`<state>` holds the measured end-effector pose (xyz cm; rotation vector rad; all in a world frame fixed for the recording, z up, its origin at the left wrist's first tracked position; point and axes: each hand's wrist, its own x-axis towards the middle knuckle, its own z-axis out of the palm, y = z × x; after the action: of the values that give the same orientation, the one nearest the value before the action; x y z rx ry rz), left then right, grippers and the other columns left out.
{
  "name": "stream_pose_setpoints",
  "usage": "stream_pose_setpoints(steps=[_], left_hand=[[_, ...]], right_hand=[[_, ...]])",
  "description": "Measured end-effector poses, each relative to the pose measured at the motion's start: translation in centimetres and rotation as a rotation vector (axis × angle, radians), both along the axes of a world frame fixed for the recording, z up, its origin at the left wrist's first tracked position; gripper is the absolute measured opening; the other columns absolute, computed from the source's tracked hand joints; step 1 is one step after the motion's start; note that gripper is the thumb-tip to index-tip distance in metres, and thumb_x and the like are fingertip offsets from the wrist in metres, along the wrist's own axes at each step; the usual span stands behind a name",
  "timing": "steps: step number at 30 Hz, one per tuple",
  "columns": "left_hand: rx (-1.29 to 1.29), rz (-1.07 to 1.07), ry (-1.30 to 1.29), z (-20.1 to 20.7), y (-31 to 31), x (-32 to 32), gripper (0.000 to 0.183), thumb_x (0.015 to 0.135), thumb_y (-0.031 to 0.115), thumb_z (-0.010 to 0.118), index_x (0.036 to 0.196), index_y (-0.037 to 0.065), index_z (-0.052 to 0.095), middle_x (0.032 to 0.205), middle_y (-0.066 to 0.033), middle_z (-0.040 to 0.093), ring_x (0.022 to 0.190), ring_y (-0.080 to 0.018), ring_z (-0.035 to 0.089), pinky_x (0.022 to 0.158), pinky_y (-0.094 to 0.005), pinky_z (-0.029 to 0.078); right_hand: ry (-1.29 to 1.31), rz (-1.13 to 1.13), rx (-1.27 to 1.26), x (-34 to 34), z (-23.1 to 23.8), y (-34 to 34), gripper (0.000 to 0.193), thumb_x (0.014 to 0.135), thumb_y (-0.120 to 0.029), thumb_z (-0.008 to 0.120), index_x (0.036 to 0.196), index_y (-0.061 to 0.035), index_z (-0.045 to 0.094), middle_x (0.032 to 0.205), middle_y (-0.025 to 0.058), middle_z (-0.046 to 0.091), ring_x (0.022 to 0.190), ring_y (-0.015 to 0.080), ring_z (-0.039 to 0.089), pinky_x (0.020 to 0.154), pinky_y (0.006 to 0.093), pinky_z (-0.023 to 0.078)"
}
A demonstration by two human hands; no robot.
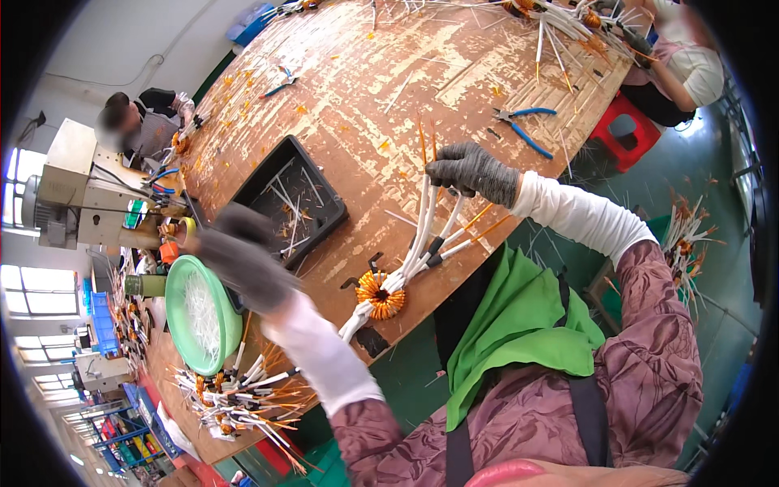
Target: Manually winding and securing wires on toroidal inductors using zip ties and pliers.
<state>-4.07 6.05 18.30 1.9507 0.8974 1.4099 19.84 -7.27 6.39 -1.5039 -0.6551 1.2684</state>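
My right hand (472,173), in a grey glove, pinches white-sleeved wire leads (423,213) whose bare copper-coloured ends point up past the fingers. These leads rise from a ring-shaped coil (393,304) wound with orange copper wire, lying near the table's edge. Black sleeves show on some leads, and more white leads leave the coil's other side. My left hand (247,256), also grey-gloved, is smeared by motion between a black tray (333,215) and a pale green bowl (233,321). Its fingers cannot be made out. White thin tube pieces (203,312) fill the bowl.
Finished-looking coils with leads (235,398) are piled at the lower left. Blue-handled pliers (531,142) and a second pair (280,84) lie on the worn wooden table (349,105). A machine (97,191) stands left. Other people sit across the table; a red stool (625,130) is at right.
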Motion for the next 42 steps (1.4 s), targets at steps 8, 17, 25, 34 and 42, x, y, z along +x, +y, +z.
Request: stream_pose_setpoints(steps=[8,17,25,34,42], left_hand=[[-0.395,0.046,-0.187,2.7,14.5,-3.7,0.076,0.071,0.084,0.019,0.050,0.014,0.038,0.042,0.0023,0.037,0.035,-0.0101,0.031,0.034,-0.0230,0.024],[-0.361,0.139,-0.055,2.1,14.1,-1.9,0.078,0.070,0.085,0.015,0.049,0.013,0.039,0.041,0.0007,0.035,0.035,-0.0121,0.030,0.033,-0.0251,0.019],[-0.478,-0.652,0.465,-17.2,2.9,0.2,0.031,0.090,0.030,0.053,0.106,0.003,0.056,0.090,-0.0066,0.061,0.083,-0.0128,0.057,0.064,-0.0285,0.047],[-1.155,-0.547,0.053,-16.6,-7.3,3.3,0.026,0.092,0.024,0.050,0.098,0.001,0.058,0.078,-0.0039,0.058,0.065,-0.0087,0.053,0.056,-0.0228,0.046],[-0.877,-0.299,-0.037,-18.7,-8.3,3.9,0.021,0.093,0.020,0.047,0.092,0.001,0.056,0.076,-0.0051,0.056,0.064,-0.0119,0.056,0.053,-0.0253,0.049]], right_hand=[[-0.183,-0.006,0.168,-0.9,-1.1,-0.1,0.025,0.081,-0.025,0.065,0.089,-0.0016,0.065,0.072,0.0023,0.062,0.067,0.0092,0.055,0.061,0.0236,0.045],[-0.160,0.020,0.232,-0.3,-1.7,-0.4,0.024,0.080,-0.023,0.065,0.088,0.0000,0.064,0.072,0.0044,0.063,0.065,0.0102,0.056,0.060,0.0258,0.046],[-0.079,0.071,0.123,-1.4,0.3,-0.6,0.021,0.080,-0.020,0.065,0.089,-0.0012,0.063,0.071,0.0020,0.061,0.061,0.0078,0.053,0.054,0.0240,0.043],[-0.194,0.026,0.342,-1.0,-2.0,-1.3,0.021,0.081,-0.015,0.065,0.095,-0.0005,0.058,0.077,0.0024,0.059,0.070,0.0077,0.055,0.062,0.0234,0.046],[0.011,-0.146,0.010,-1.2,-0.4,-0.3,0.021,0.077,-0.023,0.067,0.079,-0.0029,0.061,0.064,0.0036,0.060,0.044,0.0073,0.045,0.037,0.0238,0.034]])
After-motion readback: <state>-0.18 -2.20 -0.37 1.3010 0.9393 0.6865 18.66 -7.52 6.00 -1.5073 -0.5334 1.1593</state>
